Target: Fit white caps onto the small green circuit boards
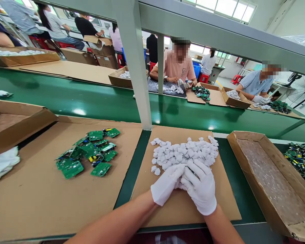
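Note:
A heap of small white pieces point(179, 153) lies on a cardboard sheet point(152, 200) in front of me. Both my hands wear white gloves and meet at the near edge of this heap. My left hand point(169, 181) has its fingers drawn together, their tips against the other hand. Curled fingers also show on my right hand point(199, 184), which partly overlaps the left. Whatever lies between the hands is hidden by the gloves. To the left, several green circuit boards point(91, 150) rest in a loose pile on another cardboard sheet point(35, 203).
A plastic-lined cardboard tray point(271, 183) stands at right, beside more circuit boards point(301, 159). Another cardboard box point(38, 122) and a white cloth item point(2, 164) are at left. A metal post point(139, 74) rises before the green conveyor point(99, 101); co-workers sit beyond.

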`<state>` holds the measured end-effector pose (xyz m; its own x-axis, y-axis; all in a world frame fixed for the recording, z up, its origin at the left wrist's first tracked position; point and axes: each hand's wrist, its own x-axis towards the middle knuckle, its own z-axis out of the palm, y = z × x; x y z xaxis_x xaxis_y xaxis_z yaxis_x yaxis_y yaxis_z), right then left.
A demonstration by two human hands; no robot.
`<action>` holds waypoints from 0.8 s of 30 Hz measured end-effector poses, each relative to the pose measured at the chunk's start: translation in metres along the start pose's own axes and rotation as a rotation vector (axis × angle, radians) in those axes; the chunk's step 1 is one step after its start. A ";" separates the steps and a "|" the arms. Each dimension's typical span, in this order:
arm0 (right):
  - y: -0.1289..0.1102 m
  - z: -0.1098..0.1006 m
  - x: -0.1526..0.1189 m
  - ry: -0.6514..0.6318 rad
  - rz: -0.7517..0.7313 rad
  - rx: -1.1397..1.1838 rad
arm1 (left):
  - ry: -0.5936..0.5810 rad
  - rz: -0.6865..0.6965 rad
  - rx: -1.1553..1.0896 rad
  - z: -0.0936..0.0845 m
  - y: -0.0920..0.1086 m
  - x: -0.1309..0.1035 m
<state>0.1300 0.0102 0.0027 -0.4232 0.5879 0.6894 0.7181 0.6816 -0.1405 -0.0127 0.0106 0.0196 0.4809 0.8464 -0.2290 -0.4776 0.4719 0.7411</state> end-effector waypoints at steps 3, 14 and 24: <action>0.002 -0.001 -0.004 0.002 0.033 0.067 | -0.002 -0.010 0.067 0.000 0.002 0.000; -0.010 -0.008 -0.002 -0.155 0.654 0.571 | -0.015 0.035 0.120 -0.004 0.000 0.001; -0.004 -0.011 0.003 -0.255 0.744 0.732 | -0.066 0.072 0.277 0.001 0.005 -0.004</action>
<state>0.1321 0.0039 0.0134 -0.1793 0.9789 0.0983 0.3735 0.1602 -0.9137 -0.0162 0.0087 0.0247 0.5042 0.8530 -0.1351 -0.2977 0.3185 0.8999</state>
